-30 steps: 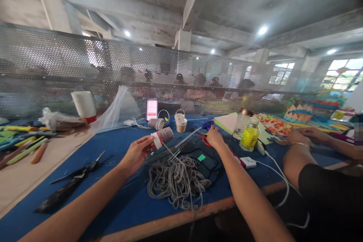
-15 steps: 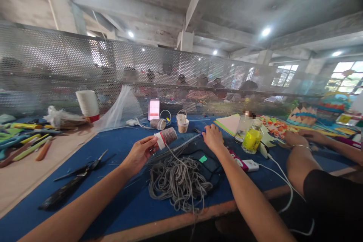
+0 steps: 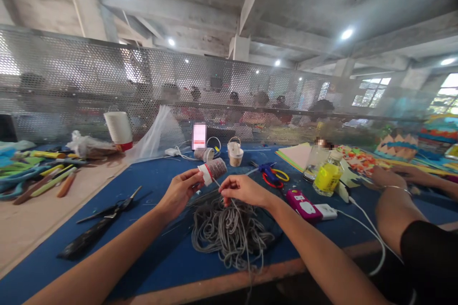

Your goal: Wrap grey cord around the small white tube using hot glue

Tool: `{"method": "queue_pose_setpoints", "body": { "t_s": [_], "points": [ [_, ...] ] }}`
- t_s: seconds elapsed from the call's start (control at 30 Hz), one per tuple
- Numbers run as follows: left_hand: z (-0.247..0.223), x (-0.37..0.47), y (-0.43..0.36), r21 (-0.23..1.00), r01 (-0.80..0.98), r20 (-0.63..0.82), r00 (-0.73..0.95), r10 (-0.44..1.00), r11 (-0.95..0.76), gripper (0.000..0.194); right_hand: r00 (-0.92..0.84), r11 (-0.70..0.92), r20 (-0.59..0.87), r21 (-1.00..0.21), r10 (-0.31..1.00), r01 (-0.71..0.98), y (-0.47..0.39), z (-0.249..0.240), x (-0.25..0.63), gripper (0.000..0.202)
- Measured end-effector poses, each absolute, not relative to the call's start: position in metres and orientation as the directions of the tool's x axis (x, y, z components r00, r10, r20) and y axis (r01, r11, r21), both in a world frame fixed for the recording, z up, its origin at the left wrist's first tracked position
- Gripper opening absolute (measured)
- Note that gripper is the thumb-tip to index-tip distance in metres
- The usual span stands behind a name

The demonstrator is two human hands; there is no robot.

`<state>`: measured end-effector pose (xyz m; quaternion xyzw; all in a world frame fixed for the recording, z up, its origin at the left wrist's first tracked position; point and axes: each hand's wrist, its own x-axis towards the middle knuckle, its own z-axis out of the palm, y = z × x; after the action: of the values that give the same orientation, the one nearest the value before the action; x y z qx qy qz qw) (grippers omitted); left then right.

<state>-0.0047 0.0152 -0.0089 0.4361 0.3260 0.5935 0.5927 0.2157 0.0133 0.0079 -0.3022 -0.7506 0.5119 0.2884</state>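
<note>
The left hand (image 3: 183, 191) is nearly closed, thumb and fingers pinching the cup (image 3: 216, 170) at its white end. The right hand (image 3: 246, 189) is just beside it, fingers curled in and thumb tip near the fingertips, with a strand of grey cord (image 3: 229, 240) between them.

The cup is up above the table (image 3: 150, 267), in front of the person, tipped well over on its side. It tapers: a bare white band rings the end in the left hand, a thin red line edges that band, and beyond it close turns of cord cover the wall, grey with a dull mauve tint. The strand runs from the wrapped part to the right fingers. Below, the rest of the cord lies in a loose, looping heap, and one length trails over the table's near edge.

Behind the cup, a wound roll (image 3: 204, 154) lies on its side, next to a small handled bucket (image 3: 235, 156). Right of the hands are a blue tool (image 3: 266, 171) and a yellow bottle (image 3: 327, 178); on the left lie black scissors (image 3: 113, 213).
</note>
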Motion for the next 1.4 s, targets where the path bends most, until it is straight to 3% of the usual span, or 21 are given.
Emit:
{"method": "queue_pose_setpoints", "body": {
  "t_s": [0.2,0.53,0.93,1.4],
  "points": [
    [-0.008,-0.001,0.011,0.936,-0.325,0.18,0.106,0.978,-0.138,0.025,-0.518,0.483,0.307,-0.839,0.799,0.249,0.012,0.011,0.214,0.025],
    [-0.01,0.005,0.005,0.971,-0.168,0.201,0.188,0.961,-0.171,0.018,-0.419,0.731,0.601,-0.516,0.681,0.447,0.01,0.015,0.211,0.018],
    [-0.01,0.006,0.003,0.983,-0.074,0.184,0.286,0.94,-0.17,0.019,-0.36,0.775,0.724,-0.379,0.588,0.505,0.012,0.012,0.208,0.015],
    [-0.012,0.006,0.003,0.986,-0.032,0.167,0.308,0.937,-0.165,0.021,-0.352,0.773,0.727,-0.382,0.59,0.507,0.014,0.011,0.208,0.008]
  ]
}}
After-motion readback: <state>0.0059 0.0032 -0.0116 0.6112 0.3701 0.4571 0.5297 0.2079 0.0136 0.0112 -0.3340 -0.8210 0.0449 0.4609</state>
